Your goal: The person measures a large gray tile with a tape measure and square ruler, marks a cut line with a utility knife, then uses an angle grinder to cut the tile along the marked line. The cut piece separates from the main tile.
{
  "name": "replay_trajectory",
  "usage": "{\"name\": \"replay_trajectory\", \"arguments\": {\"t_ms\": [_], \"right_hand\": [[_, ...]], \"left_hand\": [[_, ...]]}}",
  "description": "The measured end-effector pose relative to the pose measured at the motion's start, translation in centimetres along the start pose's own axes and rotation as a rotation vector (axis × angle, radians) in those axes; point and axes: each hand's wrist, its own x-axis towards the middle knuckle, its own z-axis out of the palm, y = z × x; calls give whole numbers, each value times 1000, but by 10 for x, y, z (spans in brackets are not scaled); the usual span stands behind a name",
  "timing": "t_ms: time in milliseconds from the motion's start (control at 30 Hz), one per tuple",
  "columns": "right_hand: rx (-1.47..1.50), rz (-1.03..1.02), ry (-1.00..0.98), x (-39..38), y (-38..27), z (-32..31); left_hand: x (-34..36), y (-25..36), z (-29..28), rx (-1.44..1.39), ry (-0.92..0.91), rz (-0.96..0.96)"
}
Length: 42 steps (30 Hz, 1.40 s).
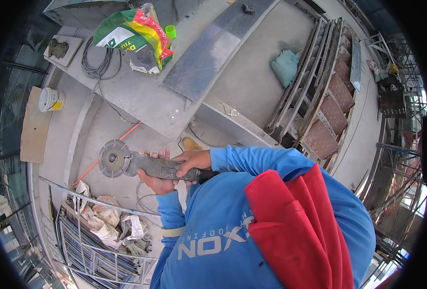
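Note:
An angle grinder (158,167) with a grey, worn body lies across both hands, its head pointing left. At that end sits a segmented cutting disc (114,158), whose slots and edge look distinct. My left hand (156,184) cradles the grinder from below near its head, palm up, fingertips showing on the far side. Over the rear of the body my right hand (194,160) is wrapped, thumb along the top. Below the disc an orange rod-like strip (89,171) lies slantwise on the floor. A tan boot (191,144) shows just beyond my right hand.
A large dark slab (204,58) lies on the raised concrete ledge beside an open adhesive bag (136,41) and coiled cable (97,67). A white bucket (51,99) stands left. Metal railing (103,207), sacks and pipes are near-left; steel frames (300,82) lie right.

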Motion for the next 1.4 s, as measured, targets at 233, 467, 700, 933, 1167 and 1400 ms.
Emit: {"name": "replay_trajectory", "arguments": {"t_ms": [233,467,700,933,1167,1400], "right_hand": [[-1001,43,248,104,-71,-13],[-767,-44,209,148,-81,11],[-972,210,101,156,-94,-56],[-982,279,-31,120,13,-348],[-1068,140,-124,14,-33,-526],[-1504,-152,-67,1,-70,-453]], "left_hand": [[82,51,-36,34,335,12],[85,90,-27,-83,121,87],[113,58,-42,-449,545,31],[208,-208,-130,-479,767,328],[265,-439,-38,-334,619,418],[248,-422,32,198,726,437]]}}
